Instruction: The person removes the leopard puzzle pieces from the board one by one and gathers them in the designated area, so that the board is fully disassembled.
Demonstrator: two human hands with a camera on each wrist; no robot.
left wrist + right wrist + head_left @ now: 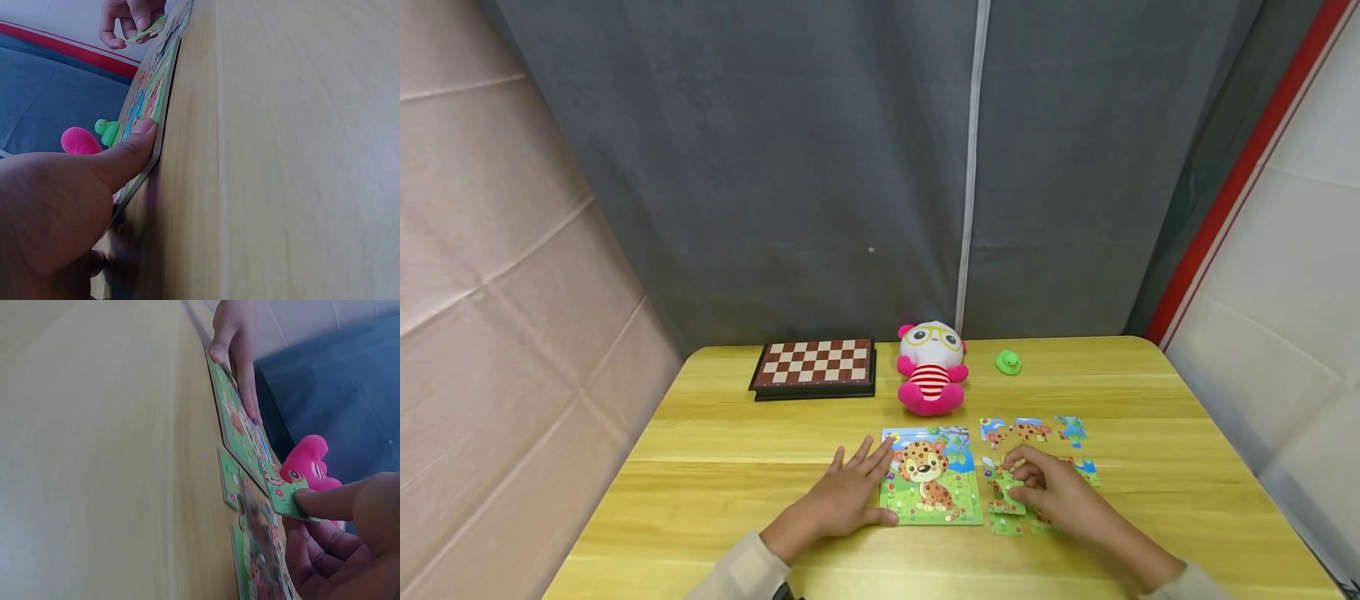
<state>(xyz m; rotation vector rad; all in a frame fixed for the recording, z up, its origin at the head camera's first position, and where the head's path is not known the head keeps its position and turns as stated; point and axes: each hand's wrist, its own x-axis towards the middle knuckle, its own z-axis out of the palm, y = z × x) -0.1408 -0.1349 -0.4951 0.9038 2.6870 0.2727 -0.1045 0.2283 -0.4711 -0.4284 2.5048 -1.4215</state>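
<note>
A leopard picture puzzle board (pixel 940 510) lies flat on the table. My left hand (pixel 844 498) rests on its left side with straight, spread fingers; the thumb presses near the lower edge in the left wrist view. To the right of the board, my right hand (pixel 1058 493) pinches a green puzzle piece (pixel 287 497) between thumb and fingers, raised above other pieces. Loose puzzle pieces (pixel 1030 430) with leopard spots, sky and grass lie in rough rows around and under that hand, which partly hides them.
Behind the board sits a pink-and-white panda plush (pixel 931 382). A brown checkered chessboard box (pixel 814 365) stands at the back left, and a small green rubber duck (pixel 1008 362) at the back right. Grey curtain (pixel 790 183) hangs behind the wooden table (pixel 715 467).
</note>
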